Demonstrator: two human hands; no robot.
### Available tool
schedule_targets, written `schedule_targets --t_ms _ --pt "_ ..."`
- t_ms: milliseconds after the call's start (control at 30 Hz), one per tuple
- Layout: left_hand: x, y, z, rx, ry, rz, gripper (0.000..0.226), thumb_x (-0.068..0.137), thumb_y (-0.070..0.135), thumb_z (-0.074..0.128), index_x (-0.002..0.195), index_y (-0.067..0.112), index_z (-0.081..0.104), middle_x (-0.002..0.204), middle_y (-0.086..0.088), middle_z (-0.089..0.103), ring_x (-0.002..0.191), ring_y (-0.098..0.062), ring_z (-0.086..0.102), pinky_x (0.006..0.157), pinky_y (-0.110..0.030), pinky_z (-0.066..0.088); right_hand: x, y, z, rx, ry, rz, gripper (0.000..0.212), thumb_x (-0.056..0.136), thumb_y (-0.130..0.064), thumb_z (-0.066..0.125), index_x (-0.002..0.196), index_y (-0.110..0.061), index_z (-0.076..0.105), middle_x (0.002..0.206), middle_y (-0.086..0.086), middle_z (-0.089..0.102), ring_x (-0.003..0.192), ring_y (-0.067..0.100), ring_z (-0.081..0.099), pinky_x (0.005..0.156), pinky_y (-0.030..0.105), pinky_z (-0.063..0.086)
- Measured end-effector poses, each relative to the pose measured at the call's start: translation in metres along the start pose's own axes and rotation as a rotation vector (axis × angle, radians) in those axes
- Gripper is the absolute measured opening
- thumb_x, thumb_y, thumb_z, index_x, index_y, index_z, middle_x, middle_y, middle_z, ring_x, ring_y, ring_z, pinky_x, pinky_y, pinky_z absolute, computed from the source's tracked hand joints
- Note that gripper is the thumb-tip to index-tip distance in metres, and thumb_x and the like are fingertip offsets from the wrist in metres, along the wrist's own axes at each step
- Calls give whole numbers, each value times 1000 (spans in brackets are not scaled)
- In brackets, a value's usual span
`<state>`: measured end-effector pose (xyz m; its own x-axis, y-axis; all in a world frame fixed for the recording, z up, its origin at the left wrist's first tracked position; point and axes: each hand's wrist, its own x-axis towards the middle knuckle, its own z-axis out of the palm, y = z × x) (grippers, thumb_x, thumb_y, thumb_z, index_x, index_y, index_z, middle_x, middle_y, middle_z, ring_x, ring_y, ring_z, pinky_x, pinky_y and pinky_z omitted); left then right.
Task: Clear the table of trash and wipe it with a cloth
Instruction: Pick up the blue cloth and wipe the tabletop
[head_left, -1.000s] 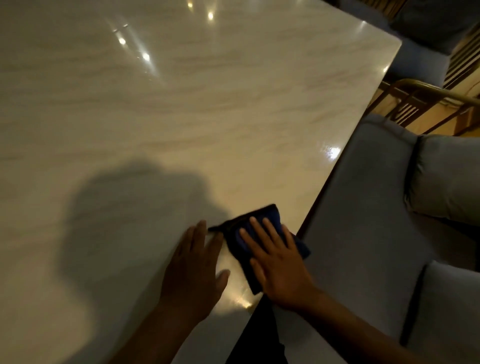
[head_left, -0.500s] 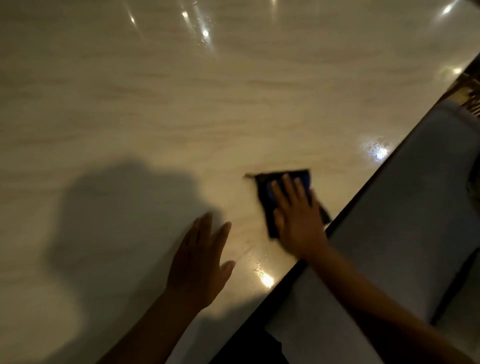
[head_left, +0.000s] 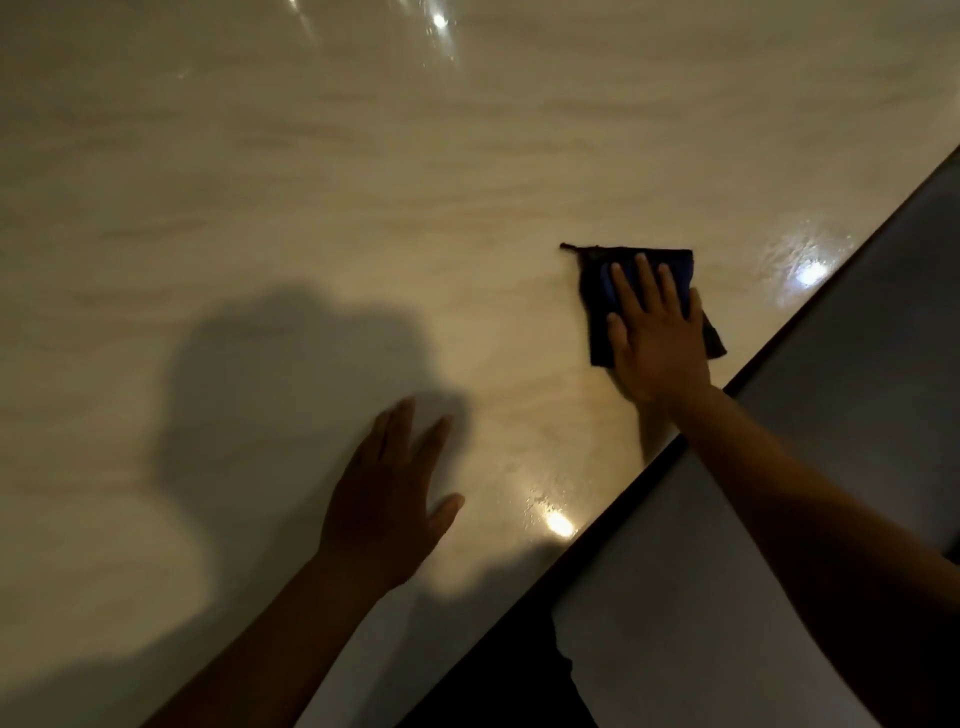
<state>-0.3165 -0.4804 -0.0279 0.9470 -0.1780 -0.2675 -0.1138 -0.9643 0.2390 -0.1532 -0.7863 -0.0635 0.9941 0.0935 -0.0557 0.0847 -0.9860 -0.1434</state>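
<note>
Big shiny tabletop (head_left: 363, 182) fills most of view, pale cream with soft brown streaks like marble. Room dim, light warm yellow. Bright lamp spots shine on top at 12 o'clock, at 3 o'clock and near 5 o'clock. Wet-looking sheen around lower two spots. Large dark shadow (head_left: 291, 395) lies on top at 8 o'clock. Dark table edge (head_left: 644, 483) runs slanted from 3 to 6 o'clock. Grey cushioned seat (head_left: 675, 623) sits just beside edge, at 4 to 5 o'clock.
</note>
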Motion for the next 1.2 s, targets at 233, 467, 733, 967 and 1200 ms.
schedule_targets --t_ms 233,467,733,967,1200 --pt "-29 -31 11 17 45 67 83 81 54 70 152 23 39 160 -17 29 144 -38 34 105 -50 44 -183 -137 26 53 -54 -209 66 97 -42 35 157 -26 13 165 5 6 152 30 3 119 56 8" --pt "-128 -123 15 80 64 79 81 86 66 49 155 29 29 162 -11 25 146 -34 31 103 -46 45 -194 -154 37 -23 -14 -146 61 96 -43 30 155 -30 23 164 3 16 150 28 17 115 55 23" --pt "-273 -236 19 -3 30 40 79 91 62 52 158 32 21 167 -6 11 152 -31 15 113 -41 34 -278 -316 64 27 46 74 63 96 -45 23 156 -25 22 163 9 18 149 34 17 117 57 16" --pt "-338 -288 23 -25 18 -15 83 88 66 48 158 32 20 167 -7 10 152 -30 14 113 -44 39 -406 -425 77 2 -117 -373 61 100 -44 29 157 -29 14 165 2 6 152 26 4 118 55 13" --pt "-355 -308 25 -21 14 -32 80 92 66 45 159 33 15 167 -6 2 153 -28 4 118 -41 24 -340 -406 81 -3 -24 39 62 98 -46 17 157 -26 14 165 6 9 151 29 7 120 54 10"
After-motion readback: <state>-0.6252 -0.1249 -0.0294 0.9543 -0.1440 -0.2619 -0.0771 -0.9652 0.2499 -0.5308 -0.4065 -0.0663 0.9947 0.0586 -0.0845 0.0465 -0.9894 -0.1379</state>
